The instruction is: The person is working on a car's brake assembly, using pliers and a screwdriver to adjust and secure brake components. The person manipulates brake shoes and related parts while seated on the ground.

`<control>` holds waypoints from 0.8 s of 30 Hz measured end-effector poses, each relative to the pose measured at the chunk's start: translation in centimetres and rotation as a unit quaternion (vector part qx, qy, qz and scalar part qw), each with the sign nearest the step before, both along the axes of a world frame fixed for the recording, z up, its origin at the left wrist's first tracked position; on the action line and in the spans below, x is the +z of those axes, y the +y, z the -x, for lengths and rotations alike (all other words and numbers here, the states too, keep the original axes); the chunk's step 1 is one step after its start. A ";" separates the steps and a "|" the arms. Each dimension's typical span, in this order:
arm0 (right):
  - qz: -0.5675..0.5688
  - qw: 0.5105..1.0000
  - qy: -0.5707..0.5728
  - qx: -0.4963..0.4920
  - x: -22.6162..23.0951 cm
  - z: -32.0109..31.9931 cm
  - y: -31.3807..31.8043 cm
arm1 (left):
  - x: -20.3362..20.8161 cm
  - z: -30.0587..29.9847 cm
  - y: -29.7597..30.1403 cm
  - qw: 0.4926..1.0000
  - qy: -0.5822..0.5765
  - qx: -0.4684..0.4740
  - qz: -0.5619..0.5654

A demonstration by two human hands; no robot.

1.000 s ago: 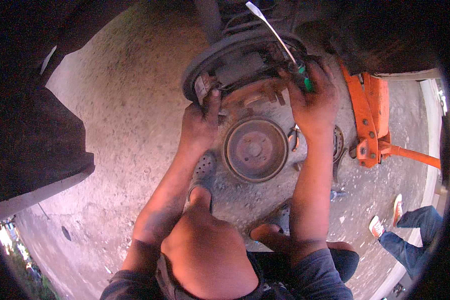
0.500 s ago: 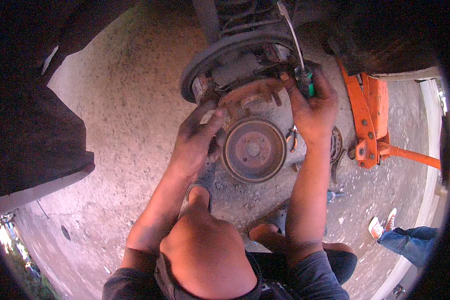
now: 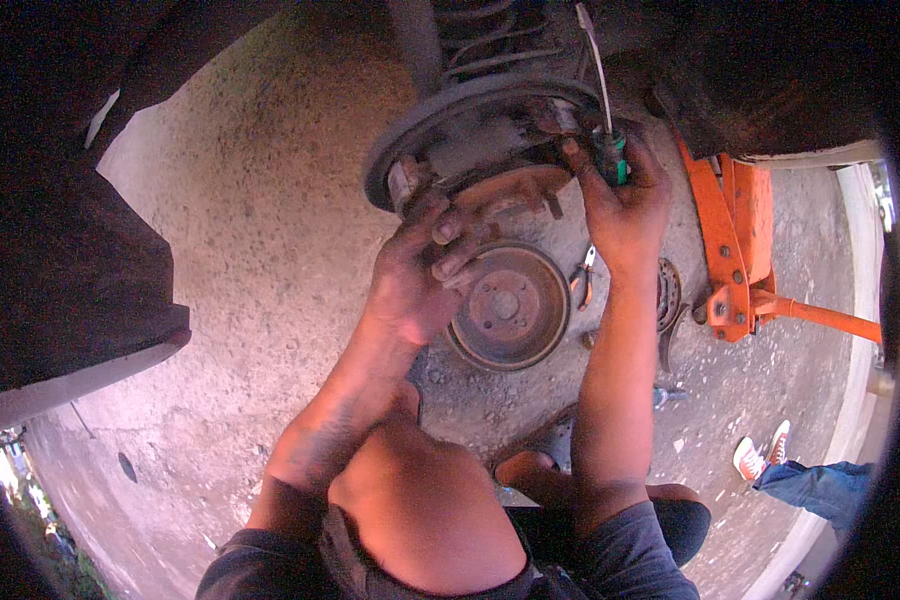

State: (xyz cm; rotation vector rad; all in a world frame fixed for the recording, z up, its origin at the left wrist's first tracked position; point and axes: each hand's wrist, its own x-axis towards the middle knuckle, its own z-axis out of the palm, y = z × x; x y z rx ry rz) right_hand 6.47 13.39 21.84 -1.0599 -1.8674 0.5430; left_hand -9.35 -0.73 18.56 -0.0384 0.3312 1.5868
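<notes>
A drum brake assembly with a round backing plate (image 3: 380, 178) stands in front of me, its rusty hub (image 3: 505, 190) facing me. My left hand (image 3: 420, 275) is at the lower left of the assembly, fingers curled by the end of a brake shoe (image 3: 406, 180); whatever they may hold is hidden. In my right hand (image 3: 630, 210) a screwdriver (image 3: 612, 155) with a green and black handle is gripped, its shaft pointing up and away. The thumb of that hand presses at the assembly's right side. Below the hub a rusty brake drum (image 3: 507, 305) lies on the ground.
Pliers (image 3: 583, 277) lie right of the drum, with a round slotted part (image 3: 668, 290) and a curved brake shoe (image 3: 673, 340) beyond my right forearm. An orange floor jack (image 3: 735, 250) stands at right. A coil spring (image 3: 495, 45) rises behind the plate. Another person's shoes (image 3: 760, 452) show lower right.
My left hand has turned, its curled fingers now showing in front of the hub's left side. The right hand keeps the screwdriver, hardly moved. The view has shifted slightly.
</notes>
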 end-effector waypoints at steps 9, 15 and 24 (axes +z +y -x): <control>-0.016 1.000 0.007 -0.022 -1.5 0.7 -1.6 | -1.1 0.6 0.6 0.998 -0.057 -0.017 -0.031; -0.050 0.996 0.010 -0.067 -2.3 1.8 -1.5 | -0.6 1.2 -0.4 0.988 0.121 -0.006 0.095; -0.039 0.998 0.045 -0.032 -1.9 1.3 -1.2 | -3.0 5.0 -1.5 0.947 0.254 -0.074 0.185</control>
